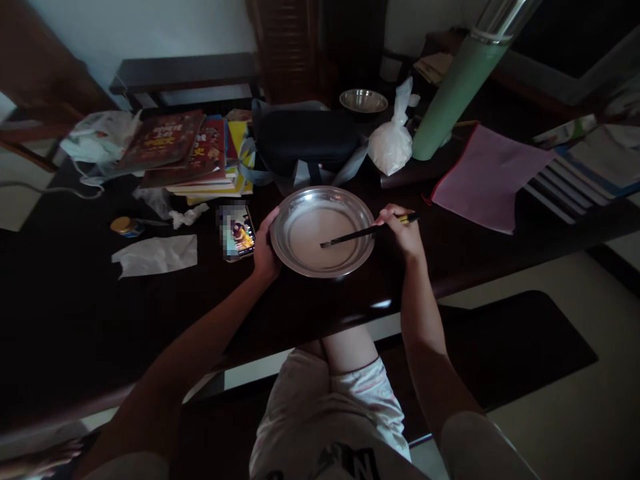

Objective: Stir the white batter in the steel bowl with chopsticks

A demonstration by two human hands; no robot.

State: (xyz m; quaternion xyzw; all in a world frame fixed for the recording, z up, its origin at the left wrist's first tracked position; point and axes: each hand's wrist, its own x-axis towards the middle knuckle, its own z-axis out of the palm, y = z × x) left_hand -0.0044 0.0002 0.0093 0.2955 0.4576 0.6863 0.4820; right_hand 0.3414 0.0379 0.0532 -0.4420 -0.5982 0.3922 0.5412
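My left hand point(265, 248) curls around the plate's point(300, 263) left rim on the table point(75, 313). My right hand point(404, 233) pinches chopsticks point(357, 235), wrist bent, tips in the plate.

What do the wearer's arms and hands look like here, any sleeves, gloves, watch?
Both arms are bare down their visible length. The left hand and right hand have no gloves, and no watch, bracelet or ring shows, though the light is dim. At the bottom edge pale grey fabric covers each upper arm, apparently short sleeves. The fingernails are too small to judge.
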